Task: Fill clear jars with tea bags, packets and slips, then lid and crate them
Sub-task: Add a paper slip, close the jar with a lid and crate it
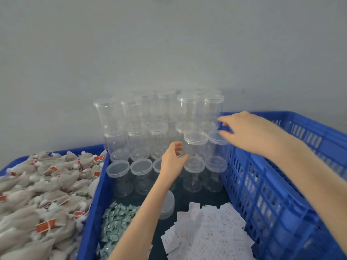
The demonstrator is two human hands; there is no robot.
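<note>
Clear lidded jars (159,117) stand stacked in several tiers against the grey wall. My left hand (173,156) is open, its fingers curled just left of a lidded jar (196,145) in the second tier, holding nothing. My right hand (249,131) hovers open above another jar (217,139) at the stack's right end, fingertips near its lid. Tea bags (41,194) with red tags fill a blue tray on the left. Green packets (116,222) and white paper slips (210,233) lie on the dark surface in front.
A blue slotted crate (272,184) stands at the right, its near wall right beside the jars. The blue tray's rim (93,203) borders the packets. A small stack of loose lids (167,205) sits partly hidden behind my left forearm.
</note>
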